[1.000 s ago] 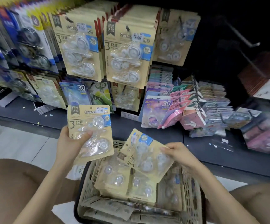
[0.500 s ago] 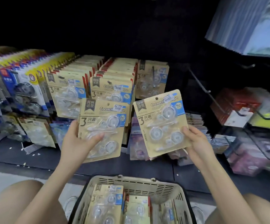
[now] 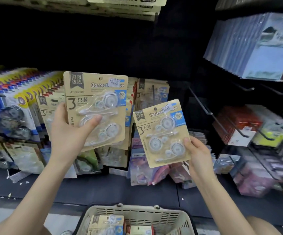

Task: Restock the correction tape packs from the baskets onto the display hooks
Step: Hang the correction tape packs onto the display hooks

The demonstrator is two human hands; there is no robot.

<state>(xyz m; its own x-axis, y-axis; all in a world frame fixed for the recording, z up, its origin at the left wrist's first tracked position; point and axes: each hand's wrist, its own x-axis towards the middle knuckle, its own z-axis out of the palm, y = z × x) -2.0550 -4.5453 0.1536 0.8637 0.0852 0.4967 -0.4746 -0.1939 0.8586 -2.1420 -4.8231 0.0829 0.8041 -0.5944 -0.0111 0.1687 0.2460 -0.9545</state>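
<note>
Kraft-card correction tape packs [image 3: 96, 107] are up at the display hooks [image 3: 153, 94], above the basket [image 3: 137, 209]: the left grip [image 3: 66, 133] pinches one before the full rows [image 3: 47, 106], the right grip [image 3: 198, 155] pinches another lower down, and next, I judge, each hang-hole [image 3: 100, 78] must meet a hook tip.

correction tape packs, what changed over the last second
The right hand lifted the right pack out of the basket; the left hand raised the left pack, both now up at the hanging rows. Both hands kept hold; basket still holds packs.
</note>
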